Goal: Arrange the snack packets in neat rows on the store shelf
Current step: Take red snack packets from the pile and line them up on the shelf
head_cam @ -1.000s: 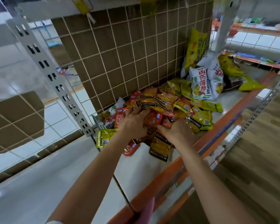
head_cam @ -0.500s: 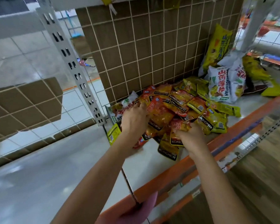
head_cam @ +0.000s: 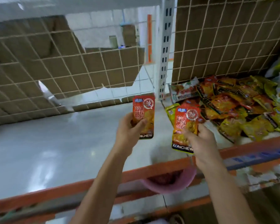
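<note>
Fingers point(head_cam: 140, 125) of the left hand point(head_cam: 128, 128) curl round a flat red-orange foil snack packet point(head_cam: 144, 109) at frame centre, the right hand point(head_cam: 202, 143) pinches a matching upright packet point(head_cam: 185, 123) just beside it, both over the glossy white shelf point(head_cam: 55, 143), the loose heap of red and yellow packets point(head_cam: 236, 109) beyond at right.

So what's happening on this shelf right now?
A person is sorting snack packets at a store shelf. The left hand grips one red Konchew packet upright, and the right hand pinches a second red packet beside it. Both are held above the shelf, not set down. A mixed heap of packets lies jumbled at the right. No neat row shows yet on the shelf's left stretch.
</note>
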